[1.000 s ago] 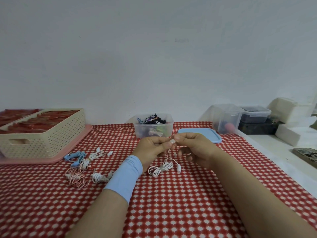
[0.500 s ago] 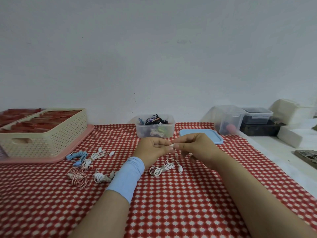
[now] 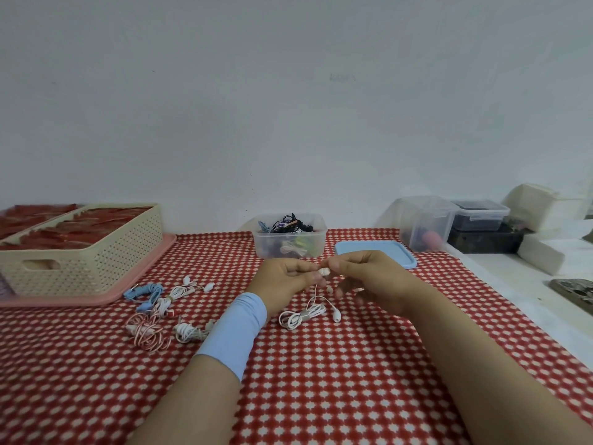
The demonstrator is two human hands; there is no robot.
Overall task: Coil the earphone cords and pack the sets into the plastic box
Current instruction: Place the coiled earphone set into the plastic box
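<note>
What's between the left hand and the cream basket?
In the head view, loose earphone sets lie on the checked cloth between left hand and cream basket: blue set, white set, red-and-white set.

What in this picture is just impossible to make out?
Head view throughout.
1. The tip of the white earphone set pinched by the left hand and right hand: fingers hide it, too small to tell.
2. Lower contents of the plastic box: cloudy wall blurs them.
3. Dark object at the right: cut off by the frame edge.
</note>
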